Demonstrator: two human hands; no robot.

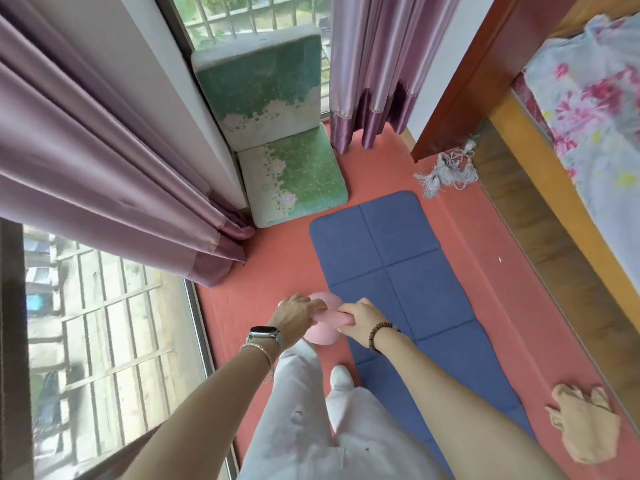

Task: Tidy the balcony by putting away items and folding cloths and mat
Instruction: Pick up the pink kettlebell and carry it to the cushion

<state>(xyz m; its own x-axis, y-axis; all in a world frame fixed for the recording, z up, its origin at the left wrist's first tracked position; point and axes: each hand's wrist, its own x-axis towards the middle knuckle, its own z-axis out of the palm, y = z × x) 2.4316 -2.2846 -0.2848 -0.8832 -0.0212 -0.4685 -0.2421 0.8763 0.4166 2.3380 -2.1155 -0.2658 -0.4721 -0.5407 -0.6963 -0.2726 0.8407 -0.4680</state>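
Both the left hand point(298, 315) and right hand point(358, 318) grip what looks like a pink kettlebell point(323, 320). The blue mat point(408, 271) at 12 o'clock lies unfolded; the beige cloth point(585, 424) at 4 o'clock remains crumpled.

Pink kettlebell point(320, 336): round body, handle on top, gripped by both hands, at the blue mat's left edge. Blue mat point(398, 271): unfolded, flat on red floor, creased into panels. Beige cloth point(581, 424): crumpled, just right of the mat.
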